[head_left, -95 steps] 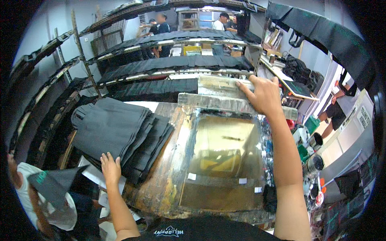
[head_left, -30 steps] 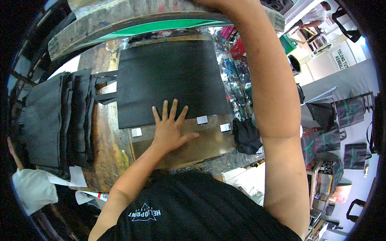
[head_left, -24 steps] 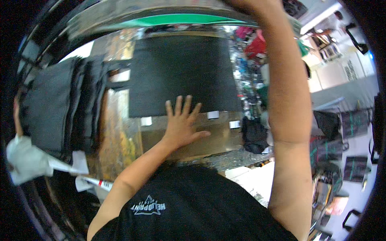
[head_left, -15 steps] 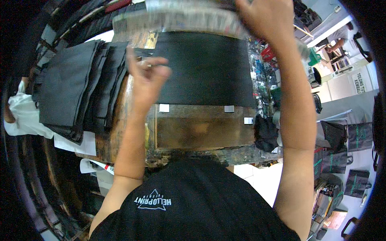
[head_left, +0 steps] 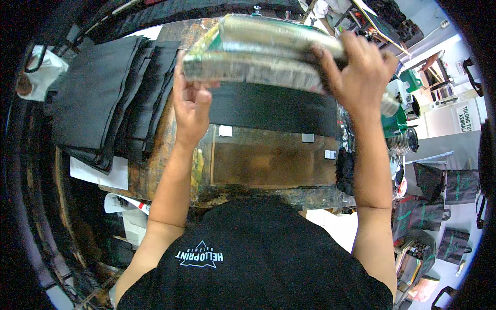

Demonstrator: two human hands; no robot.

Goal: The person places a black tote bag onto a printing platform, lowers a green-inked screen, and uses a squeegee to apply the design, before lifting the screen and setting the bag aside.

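A screen printing frame [head_left: 258, 70], its sides pale and stained with green mesh showing between them, is tilted above the far part of the table and blurred by motion. My left hand [head_left: 192, 106] is closed at its near left corner, fingers under the edge. On the right, my right hand [head_left: 359, 75] grips the frame with the thumb on the near side; a dark patch beside the thumb is too smeared to name. Below the frame lies a flat black fabric piece [head_left: 274, 106], its far part hidden.
Stacked black fabric pieces [head_left: 98, 93] lie at the left. Nearer me is a brown board [head_left: 268, 163] with small white tabs [head_left: 225, 130] along its far edge. A green container [head_left: 395, 121] and cans [head_left: 403, 140] stand at the right, and black bags [head_left: 461, 186] hang beyond.
The screen frame has come lower and nearer, now covering the fabric's far part. My left hand, apart from it before, has moved to its left corner. My right hand has come down with it.
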